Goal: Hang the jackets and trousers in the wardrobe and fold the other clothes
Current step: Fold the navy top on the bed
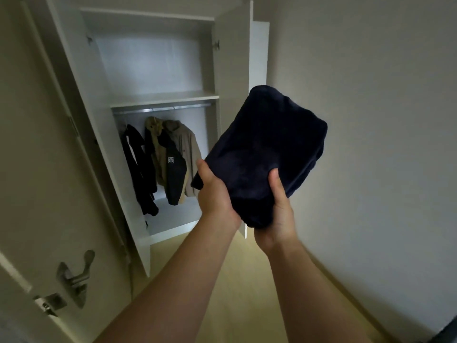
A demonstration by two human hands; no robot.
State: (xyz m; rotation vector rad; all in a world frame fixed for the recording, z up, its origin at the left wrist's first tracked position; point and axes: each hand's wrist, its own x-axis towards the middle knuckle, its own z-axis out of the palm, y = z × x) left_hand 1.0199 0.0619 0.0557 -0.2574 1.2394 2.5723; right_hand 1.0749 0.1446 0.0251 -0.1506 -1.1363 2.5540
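The left hand (215,191) and right hand (277,214) both grip a folded dark garment (264,149), with the open wardrobe (158,97) at ten o'clock.

Folded dark navy garment (264,147), held aloft

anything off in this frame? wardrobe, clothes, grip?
Nothing stands out. The jackets hang bunched together but on the rail of the open wardrobe. The left hand and right hand hold the folded dark garment.
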